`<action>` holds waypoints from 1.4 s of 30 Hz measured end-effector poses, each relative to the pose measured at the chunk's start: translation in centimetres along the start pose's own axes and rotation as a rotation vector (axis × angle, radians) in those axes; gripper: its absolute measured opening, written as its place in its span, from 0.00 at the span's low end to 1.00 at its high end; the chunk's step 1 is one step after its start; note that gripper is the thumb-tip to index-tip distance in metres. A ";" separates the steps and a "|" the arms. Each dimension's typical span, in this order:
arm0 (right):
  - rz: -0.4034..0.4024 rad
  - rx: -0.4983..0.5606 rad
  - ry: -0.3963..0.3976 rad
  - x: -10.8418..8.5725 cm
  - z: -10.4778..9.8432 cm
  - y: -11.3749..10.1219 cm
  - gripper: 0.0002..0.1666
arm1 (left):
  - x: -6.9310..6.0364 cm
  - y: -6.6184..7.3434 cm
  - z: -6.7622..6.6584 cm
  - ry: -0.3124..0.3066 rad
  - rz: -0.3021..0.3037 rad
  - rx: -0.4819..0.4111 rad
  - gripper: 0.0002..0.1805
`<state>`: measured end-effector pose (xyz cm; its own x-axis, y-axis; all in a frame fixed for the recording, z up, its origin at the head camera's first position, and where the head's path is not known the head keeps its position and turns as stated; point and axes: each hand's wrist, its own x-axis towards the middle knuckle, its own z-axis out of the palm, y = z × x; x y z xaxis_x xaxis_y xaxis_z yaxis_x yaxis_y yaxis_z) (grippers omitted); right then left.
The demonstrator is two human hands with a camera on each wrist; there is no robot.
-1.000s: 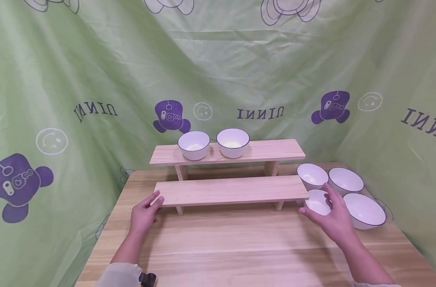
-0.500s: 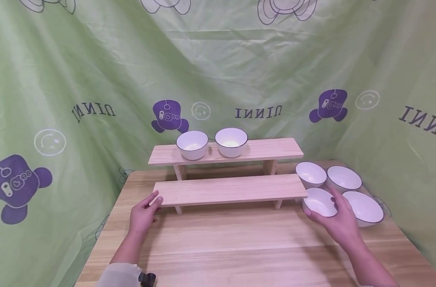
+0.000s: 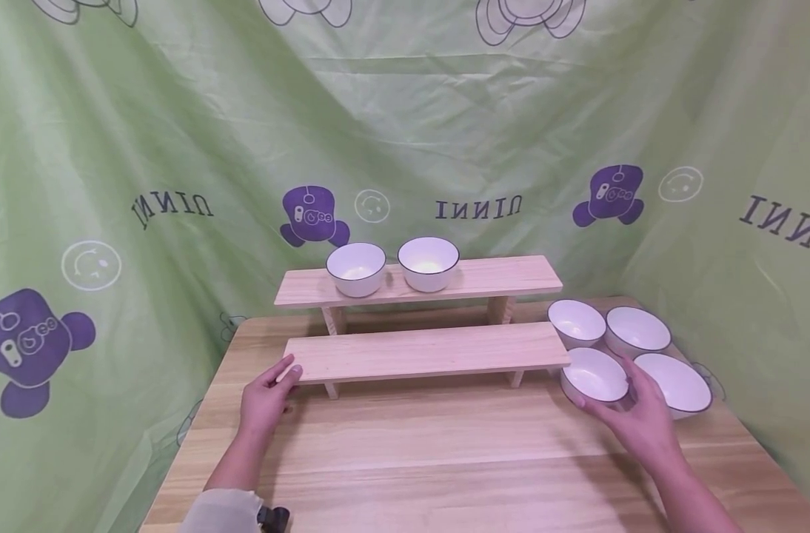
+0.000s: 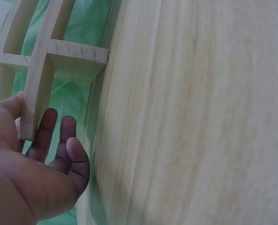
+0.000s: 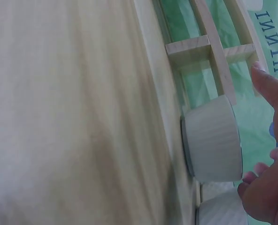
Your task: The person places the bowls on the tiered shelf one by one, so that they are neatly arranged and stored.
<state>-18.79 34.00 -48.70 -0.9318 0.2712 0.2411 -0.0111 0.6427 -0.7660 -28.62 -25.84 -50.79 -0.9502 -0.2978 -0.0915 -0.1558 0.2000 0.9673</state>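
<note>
My left hand (image 3: 263, 403) grips the left end of the lower wooden shelf board (image 3: 425, 352), thumb on top and fingers beneath. The left wrist view shows that hand (image 4: 33, 173) around the end of the board (image 4: 38, 89). My right hand (image 3: 641, 422) hovers at the front right of a white dark-rimmed bowl (image 3: 594, 375), thumb and fingers spread. In the right wrist view the thumb (image 5: 268, 86) stands apart from the bowl (image 5: 212, 140), while the other fingertips are near its rim; whether they touch cannot be told.
Two white bowls (image 3: 356, 269) (image 3: 428, 263) stand on the upper shelf board (image 3: 505, 276). More white bowls (image 3: 576, 322) (image 3: 638, 330) (image 3: 674, 383) cluster at the table's right. A green printed curtain (image 3: 405, 148) hangs behind the wooden table (image 3: 405, 459).
My right hand has shifted a little right and toward me, uncovering more of the front bowl. My left hand stays on the shelf end. The head view has shifted slightly.
</note>
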 end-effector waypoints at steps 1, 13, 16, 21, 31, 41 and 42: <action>0.006 -0.005 -0.004 -0.1 0.0 0.1 0.71 | 0.0 0.0 0.0 0.001 -0.003 0.001 0.36; 0.052 -0.048 -0.021 -1.0 -0.1 0.8 0.72 | 0.0 0.1 0.0 -0.008 -0.003 -0.003 0.36; 0.064 -0.051 -0.028 -1.1 0.1 1.0 0.73 | -0.1 0.2 0.0 -0.015 0.000 -0.008 0.36; 0.076 -0.035 -0.013 -1.4 0.5 1.1 0.74 | -0.1 0.3 -0.1 -0.030 -0.003 -0.008 0.37; 0.143 -0.053 -0.043 -1.6 0.6 1.5 0.73 | -0.1 0.3 0.0 -0.019 0.000 -0.003 0.36; 0.157 -0.044 -0.105 -0.8 0.7 2.4 0.68 | -0.1 0.2 0.0 -0.014 -0.001 -0.020 0.35; 0.159 -0.028 -0.111 -0.6 0.7 2.5 0.68 | 0.0 0.2 0.0 -0.013 -0.004 -0.021 0.35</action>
<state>-18.50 34.92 -51.22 -0.9554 0.2911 0.0503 0.1477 0.6182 -0.7720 -28.62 -25.81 -50.59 -0.9530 -0.2867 -0.0982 -0.1540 0.1792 0.9717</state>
